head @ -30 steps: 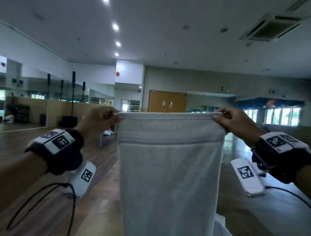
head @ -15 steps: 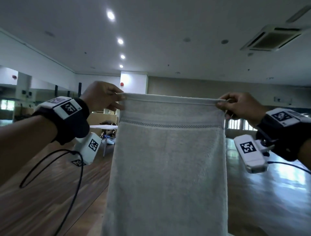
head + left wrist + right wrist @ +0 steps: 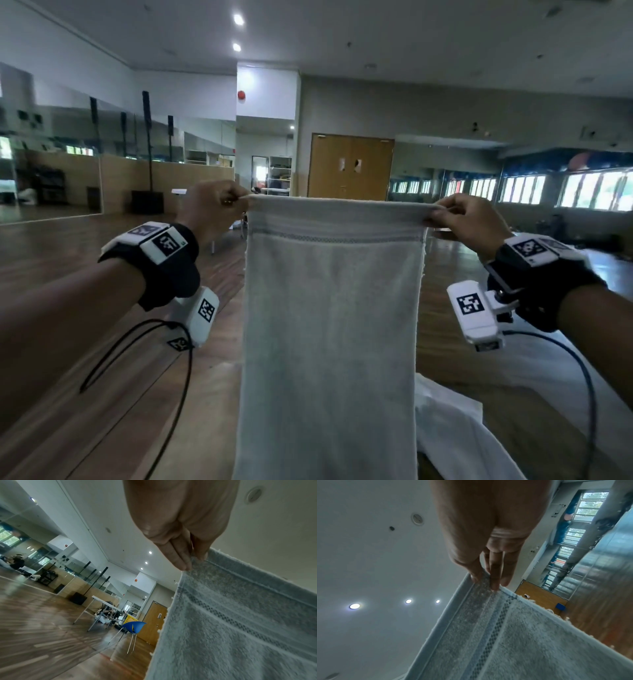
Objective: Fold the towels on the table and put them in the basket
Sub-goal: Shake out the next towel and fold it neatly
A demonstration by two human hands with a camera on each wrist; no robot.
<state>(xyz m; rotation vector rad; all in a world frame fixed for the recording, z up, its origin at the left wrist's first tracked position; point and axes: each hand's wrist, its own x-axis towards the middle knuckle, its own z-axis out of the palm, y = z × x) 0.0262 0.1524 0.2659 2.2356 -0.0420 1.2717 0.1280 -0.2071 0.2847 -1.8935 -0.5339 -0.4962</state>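
Left hand (image 3: 213, 205), right hand (image 3: 468, 219) raised (fingers pinched).

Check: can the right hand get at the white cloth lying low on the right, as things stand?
Probably not yet. The right hand pinches one top corner of the towel, the left hand the other; the white cloth lies unobstructed below.

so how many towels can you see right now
2. One grey towel hangs between the left hand and right hand; white cloth, probably another towel, lies lower right. The hanging one may hide more.
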